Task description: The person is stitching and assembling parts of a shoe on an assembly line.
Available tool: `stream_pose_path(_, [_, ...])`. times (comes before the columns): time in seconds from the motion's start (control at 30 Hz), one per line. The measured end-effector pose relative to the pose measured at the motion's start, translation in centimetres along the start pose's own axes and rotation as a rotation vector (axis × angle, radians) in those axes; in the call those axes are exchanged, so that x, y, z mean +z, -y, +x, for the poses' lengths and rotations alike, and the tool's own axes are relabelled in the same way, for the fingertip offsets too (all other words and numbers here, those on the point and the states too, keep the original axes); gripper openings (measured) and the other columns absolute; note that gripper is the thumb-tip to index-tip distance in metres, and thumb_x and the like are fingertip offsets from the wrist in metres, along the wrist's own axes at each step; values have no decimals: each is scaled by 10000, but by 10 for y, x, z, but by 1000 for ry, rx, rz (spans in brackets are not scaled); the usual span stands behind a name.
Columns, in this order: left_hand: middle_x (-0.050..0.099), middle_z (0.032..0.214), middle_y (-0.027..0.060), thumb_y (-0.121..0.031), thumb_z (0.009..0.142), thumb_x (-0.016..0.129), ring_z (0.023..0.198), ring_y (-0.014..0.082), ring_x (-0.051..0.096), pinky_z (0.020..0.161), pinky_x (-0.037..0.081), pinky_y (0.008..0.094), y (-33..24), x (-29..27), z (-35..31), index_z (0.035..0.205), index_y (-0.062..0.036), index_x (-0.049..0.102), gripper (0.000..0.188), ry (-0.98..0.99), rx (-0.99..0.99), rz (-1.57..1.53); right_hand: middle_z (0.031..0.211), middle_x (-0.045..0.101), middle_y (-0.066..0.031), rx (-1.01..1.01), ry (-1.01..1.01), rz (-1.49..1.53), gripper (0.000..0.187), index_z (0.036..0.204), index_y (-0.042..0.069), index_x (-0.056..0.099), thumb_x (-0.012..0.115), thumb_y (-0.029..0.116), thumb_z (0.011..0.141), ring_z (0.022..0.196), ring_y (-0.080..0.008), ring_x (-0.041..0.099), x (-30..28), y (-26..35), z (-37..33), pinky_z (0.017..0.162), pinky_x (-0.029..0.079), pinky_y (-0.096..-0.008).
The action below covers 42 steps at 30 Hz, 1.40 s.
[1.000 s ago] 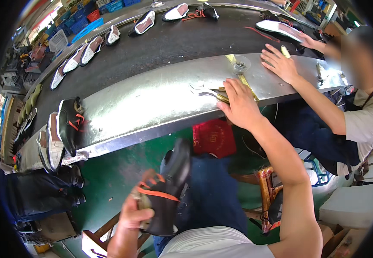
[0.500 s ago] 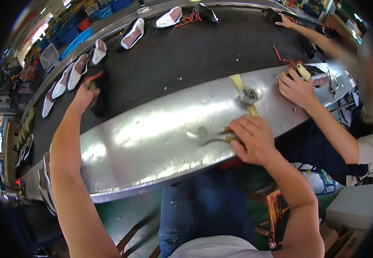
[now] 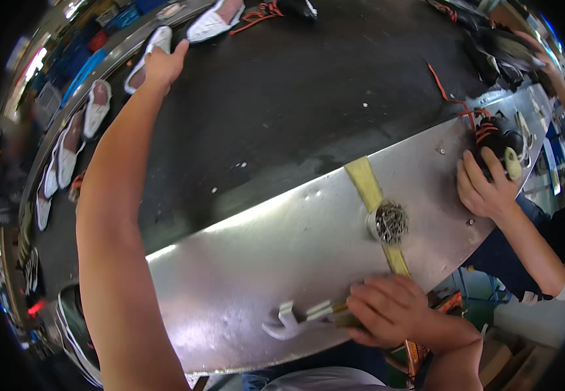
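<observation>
My left hand (image 3: 165,64) reaches across the dark belt to an upturned shoe (image 3: 138,79) with a white rim and a pinkish sole. Its thumb stands apart and its fingers lie over the shoe, partly hidden. Above the near part of the metal bench, my right hand (image 3: 387,309) is closed round the handles of lasting pliers (image 3: 289,320), their pale hooked head pointing left. A round tub of small nails (image 3: 390,223) stands just beyond that hand on a yellow tape strip (image 3: 364,182). Behind my left forearm, a red bit of a dark shoe (image 3: 76,186) shows.
More upturned shoes (image 3: 69,153) line the belt's far left edge. A black shoe with red laces (image 3: 295,8) lies at the far edge. On the right, a co-worker's hand (image 3: 488,186) holds another red-laced black shoe (image 3: 499,135) on the metal bench (image 3: 250,274).
My left hand has left the dark shoe with the red bit and moved to an upturned shoe farther along. The view has shifted. My right hand still holds the pliers.
</observation>
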<state>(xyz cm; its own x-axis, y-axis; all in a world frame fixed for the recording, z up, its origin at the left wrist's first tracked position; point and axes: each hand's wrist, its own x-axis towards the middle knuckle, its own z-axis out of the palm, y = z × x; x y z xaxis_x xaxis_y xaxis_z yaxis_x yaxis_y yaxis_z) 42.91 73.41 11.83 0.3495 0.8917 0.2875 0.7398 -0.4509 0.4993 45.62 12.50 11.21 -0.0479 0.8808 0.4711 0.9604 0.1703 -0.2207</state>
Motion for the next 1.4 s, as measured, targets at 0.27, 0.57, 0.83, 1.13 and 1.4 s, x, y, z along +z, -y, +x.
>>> stream_pose_path(0.27, [621,1195,250,-515,894,674,952,280,684,718,576,343,-46,61,40,1179,152,601,729,17,-202,-435,1058,707,-25,-17,-50,36,310,1049,110,699,641,378,905,969,-194,649,5,-6,-2,794,469,-300])
stream_pose_path(0.57, [681,867,63,-363,972,629,588,127,641,455,475,207,-31,-87,-118,1074,-15,660,364,716,-244,-750,1040,672,-85,-1,-26,57,384,1062,64,673,708,353,812,951,-262,631,3,8,6,833,475,-389])
stream_pose_path(0.83, [654,1169,212,-379,838,774,1042,338,677,932,543,460,9,-228,-489,1340,103,467,761,649,-287,-1380,1141,607,-125,34,-70,-26,507,1168,36,627,733,337,775,1099,-330,567,9,14,5,927,445,-445])
stream_pose_path(1.13, [392,1510,221,-312,779,850,1406,290,389,1157,308,378,19,-197,-794,1562,16,122,1118,421,-285,-1062,1126,592,-178,304,281,-178,530,1186,49,587,794,318,779,1065,-397,587,-34,58,-10,899,499,-460])
stream_pose_path(1.4, [592,1234,338,-756,752,630,1119,387,645,905,529,458,-7,-198,-774,1439,103,359,1132,750,137,91,902,604,-20,858,213,911,259,1120,20,610,660,189,930,802,-109,570,-16,145,-169,758,477,-276])
